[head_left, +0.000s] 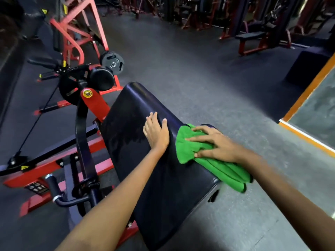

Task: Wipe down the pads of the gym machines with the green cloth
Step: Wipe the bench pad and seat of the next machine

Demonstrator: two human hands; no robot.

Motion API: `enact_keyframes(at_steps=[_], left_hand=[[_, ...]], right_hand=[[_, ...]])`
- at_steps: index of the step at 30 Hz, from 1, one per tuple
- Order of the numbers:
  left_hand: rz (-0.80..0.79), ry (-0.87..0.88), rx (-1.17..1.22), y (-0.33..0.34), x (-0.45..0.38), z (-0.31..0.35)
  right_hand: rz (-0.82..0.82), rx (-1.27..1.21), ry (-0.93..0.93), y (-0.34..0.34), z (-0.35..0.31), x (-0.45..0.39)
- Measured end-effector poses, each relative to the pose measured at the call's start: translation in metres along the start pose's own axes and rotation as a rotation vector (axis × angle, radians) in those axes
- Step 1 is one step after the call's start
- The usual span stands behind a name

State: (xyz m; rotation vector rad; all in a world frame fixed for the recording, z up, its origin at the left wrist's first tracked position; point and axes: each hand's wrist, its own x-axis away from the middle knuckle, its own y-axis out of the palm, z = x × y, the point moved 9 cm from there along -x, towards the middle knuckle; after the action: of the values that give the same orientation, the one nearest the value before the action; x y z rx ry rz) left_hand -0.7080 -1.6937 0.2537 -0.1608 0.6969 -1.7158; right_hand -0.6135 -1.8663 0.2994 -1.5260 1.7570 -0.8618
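A long black pad point(137, 124) of a red-framed machine slopes away from me in the middle of the head view. My left hand point(156, 133) rests flat on the pad's ridge, fingers straight. The green cloth point(188, 145) lies bunched on the pad's right edge and hangs off its side. My right hand point(215, 144) presses on the cloth with spread fingers.
A black roller pad point(102, 79) and a weight plate point(112, 62) sit on the red frame point(97, 104) to the left. A handle bar point(54, 187) sticks out at lower left. A bench point(251, 38) stands far right. A mirror with an orange frame point(306, 95) is at right.
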Motion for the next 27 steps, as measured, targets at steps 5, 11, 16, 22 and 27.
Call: enact_keyframes(at_steps=[5, 11, 16, 22, 27], left_hand=[[0.127, 0.001, 0.091, -0.025, -0.027, -0.011], [0.092, -0.149, 0.008, -0.012, -0.060, -0.040], [0.088, -0.163, 0.074, -0.007, -0.061, -0.047], [0.011, -0.194, 0.177, -0.004, -0.056, -0.048], [0.037, -0.174, 0.059, -0.013, -0.060, -0.051]], right_hand=[[-0.008, 0.146, -0.064, 0.013, -0.007, -0.093], [-0.066, 0.091, -0.291, 0.013, -0.011, -0.071], [-0.137, -0.092, -0.480, 0.011, -0.001, -0.045], [-0.076, -0.117, -0.462, 0.019, 0.001, -0.146], [-0.040, -0.150, -0.532, 0.019, 0.001, -0.162]])
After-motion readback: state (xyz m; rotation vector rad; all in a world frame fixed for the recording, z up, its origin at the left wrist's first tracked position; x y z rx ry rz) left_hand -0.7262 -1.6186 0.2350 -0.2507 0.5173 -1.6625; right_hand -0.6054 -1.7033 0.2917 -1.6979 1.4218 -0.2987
